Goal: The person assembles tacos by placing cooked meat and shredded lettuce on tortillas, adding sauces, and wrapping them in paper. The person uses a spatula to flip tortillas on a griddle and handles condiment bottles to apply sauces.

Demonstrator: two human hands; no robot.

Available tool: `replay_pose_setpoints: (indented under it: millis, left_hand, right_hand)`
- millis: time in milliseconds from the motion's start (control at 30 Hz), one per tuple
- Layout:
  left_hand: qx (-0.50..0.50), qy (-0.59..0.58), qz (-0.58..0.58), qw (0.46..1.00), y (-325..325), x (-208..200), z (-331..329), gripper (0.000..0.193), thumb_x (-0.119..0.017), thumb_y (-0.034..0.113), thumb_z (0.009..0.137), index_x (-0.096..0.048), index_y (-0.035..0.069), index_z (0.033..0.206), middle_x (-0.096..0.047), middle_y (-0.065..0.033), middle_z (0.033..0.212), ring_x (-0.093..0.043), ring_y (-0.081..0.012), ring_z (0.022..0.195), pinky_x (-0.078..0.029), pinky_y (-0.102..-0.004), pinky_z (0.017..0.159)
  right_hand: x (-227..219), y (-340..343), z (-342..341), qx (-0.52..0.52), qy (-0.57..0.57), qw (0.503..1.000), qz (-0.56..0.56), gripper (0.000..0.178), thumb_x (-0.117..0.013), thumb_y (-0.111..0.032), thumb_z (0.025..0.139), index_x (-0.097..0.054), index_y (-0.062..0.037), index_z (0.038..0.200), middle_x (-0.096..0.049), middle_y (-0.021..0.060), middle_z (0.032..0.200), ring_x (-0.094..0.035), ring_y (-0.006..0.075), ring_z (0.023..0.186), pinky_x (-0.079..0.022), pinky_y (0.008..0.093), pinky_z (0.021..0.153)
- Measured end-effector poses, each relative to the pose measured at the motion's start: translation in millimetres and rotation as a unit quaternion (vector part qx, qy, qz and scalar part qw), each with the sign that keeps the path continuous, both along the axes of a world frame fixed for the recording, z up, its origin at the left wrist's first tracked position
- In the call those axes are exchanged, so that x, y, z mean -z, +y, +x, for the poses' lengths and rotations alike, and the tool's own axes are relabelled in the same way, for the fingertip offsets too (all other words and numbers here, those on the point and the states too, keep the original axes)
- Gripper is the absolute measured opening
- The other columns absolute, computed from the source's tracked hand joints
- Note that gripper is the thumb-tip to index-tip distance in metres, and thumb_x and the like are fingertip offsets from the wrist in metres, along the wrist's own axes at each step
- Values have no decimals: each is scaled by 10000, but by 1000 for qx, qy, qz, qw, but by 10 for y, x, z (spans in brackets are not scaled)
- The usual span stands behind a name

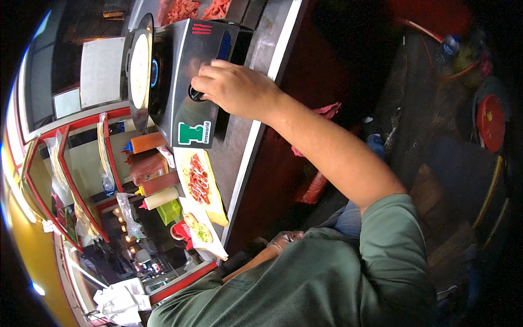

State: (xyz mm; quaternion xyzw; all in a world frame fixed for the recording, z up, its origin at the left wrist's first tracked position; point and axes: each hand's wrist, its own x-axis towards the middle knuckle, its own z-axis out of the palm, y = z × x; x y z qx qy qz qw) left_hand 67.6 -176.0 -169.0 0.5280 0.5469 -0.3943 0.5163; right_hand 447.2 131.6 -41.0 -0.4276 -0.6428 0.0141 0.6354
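Observation:
My right hand [237, 87] reaches across to a black gas stove [188, 71] on the counter, and its fingers grip the black stove knob [194, 96] on the front panel. A dark pan [136, 73] sits on the burner with a pale round flatbread [139, 70] in it. A blue flame [154, 73] shows under the pan. My left hand [286, 238] is low beside my green shirt, close to the counter's edge. It is partly hidden, and I cannot tell whether it holds anything.
Beside the stove stand squeeze bottles in orange [146, 143], dark red [147, 166] and cream [160, 197]. Picture menu sheets [199, 182] lie on the steel counter [239, 141]. Crumpled white paper [117, 300] is nearby. Red shredded food [188, 8] fills a tray beyond the stove. A water bottle [449, 46] stands across the aisle.

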Motion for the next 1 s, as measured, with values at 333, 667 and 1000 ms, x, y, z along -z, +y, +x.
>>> replay_pose_setpoints:
  millis: [333, 667, 1000]
  left_hand:
    - [-9, 16, -6, 1000, -97, -53, -107, 522, -484, 531, 1096, -688, 118, 1341, -750, -80, 1232, -680, -217, 1170, -497, -361, 1076]
    - [-18, 14, -7, 1000, -50, -14, -2, 493, -509, 498, 1093, -686, 109, 1338, -746, -72, 1234, -675, -206, 1170, -497, -358, 1077]
    - [-17, 2, -2, 1000, 45, -34, 126, 466, -533, 466, 1090, -684, 99, 1334, -742, -64, 1236, -669, -195, 1170, -498, -354, 1078]
  right_hand:
    - [-20, -55, -73, 15, -5, 999, -29, 200, -737, -135, 917, -631, -82, 1078, -684, 63, 1062, -694, 268, 1054, -606, 388, 934]
    - [-26, -42, -83, 11, -6, 1000, -22, 196, -743, -121, 914, -628, -73, 1065, -686, 71, 1052, -697, 263, 1048, -607, 386, 928]
    - [-23, -42, 6, -5, -3, 1000, -8, 193, -754, -133, 900, -624, -70, 1028, -683, 85, 1021, -679, 290, 1026, -576, 403, 923]
